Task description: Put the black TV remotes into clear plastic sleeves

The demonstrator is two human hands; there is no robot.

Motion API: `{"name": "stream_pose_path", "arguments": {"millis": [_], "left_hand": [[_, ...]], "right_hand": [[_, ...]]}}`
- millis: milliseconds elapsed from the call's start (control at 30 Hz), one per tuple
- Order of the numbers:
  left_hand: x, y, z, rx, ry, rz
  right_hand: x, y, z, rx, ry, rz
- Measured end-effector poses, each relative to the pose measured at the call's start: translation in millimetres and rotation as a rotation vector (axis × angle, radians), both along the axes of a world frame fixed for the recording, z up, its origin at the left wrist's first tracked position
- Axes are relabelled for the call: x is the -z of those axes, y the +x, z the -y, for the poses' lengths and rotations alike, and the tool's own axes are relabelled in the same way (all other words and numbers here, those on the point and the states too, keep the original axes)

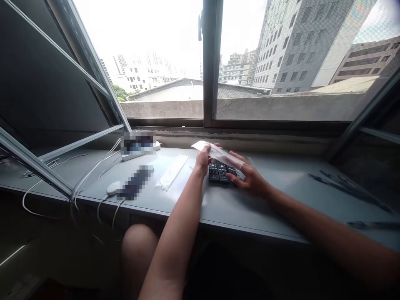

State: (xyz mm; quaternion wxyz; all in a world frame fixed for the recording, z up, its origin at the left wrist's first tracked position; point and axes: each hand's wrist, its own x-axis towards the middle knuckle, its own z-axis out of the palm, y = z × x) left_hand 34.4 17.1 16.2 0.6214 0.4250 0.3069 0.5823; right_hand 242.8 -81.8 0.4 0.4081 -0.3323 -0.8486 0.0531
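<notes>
A long, thin, translucent plastic sleeve (pixel 223 156) is stretched slantwise between my two hands above the table. My left hand (pixel 203 159) is closed on its far left part. The lower right end lies in my right hand (pixel 250 177), with the thumb below it and the fingers behind. Several black remote controls (pixel 218 173) lie side by side on the table under the sleeve, partly hidden by my hands. To the left of my left forearm, a flat white plastic sleeve (pixel 171 172) lies on the table.
The grey table (pixel 281 208) runs along a window. At its left are a white power strip (pixel 140 152), a round white charger (pixel 112 188), white cables (pixel 93 166) and a blurred-out dark object (pixel 134 183). Metal frames (pixel 90 75) rise at left; dark straps (pixel 350 189) lie at right.
</notes>
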Motion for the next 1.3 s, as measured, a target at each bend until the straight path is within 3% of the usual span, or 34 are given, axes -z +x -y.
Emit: {"name": "stream_pose_path", "arguments": {"millis": [233,500,733,867,1133,1300], "left_hand": [[-6.8,-4,3,-0.128,-0.075,0.123],[-2.9,-11,-8,-0.224,-0.166,0.251],[-2.7,-18,-10,-0.306,-0.142,0.289],[-6.1,-18,-6,-0.228,-0.139,0.292],[-7.6,8,11,0.153,-0.072,0.087],[-6.3,9,19,0.186,-0.039,0.045]], "right_hand": [[0.4,0,2,-0.01,-0.057,0.058],[-4.1,-1,3,-0.024,-0.093,0.098],[-1.6,0,4,-0.043,-0.104,0.057],[-2.9,0,5,-0.04,-0.082,0.061],[-1.6,-2,1,-0.01,-0.07,0.072],[-1.9,-2,1,-0.021,-0.091,0.057]]}}
